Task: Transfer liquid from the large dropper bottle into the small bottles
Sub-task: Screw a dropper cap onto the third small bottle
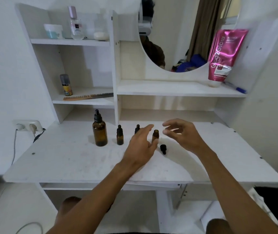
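Mid-frame: left hand (141, 146) open, empty, beside uncapped small bottle (155, 136); right hand (181, 133) loosely curled, empty (dropper cap (163, 148) lying below, on desk (70, 159)).

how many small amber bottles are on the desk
3. One capped small bottle stands just right of the large dropper bottle; a second capped one is partly hidden behind the left hand; the third stands open, its cap lying beside it.

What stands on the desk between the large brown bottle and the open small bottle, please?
In the head view, two capped small bottles stand between the large brown bottle and the open small bottle: one in plain sight, the other partly hidden behind the left hand.
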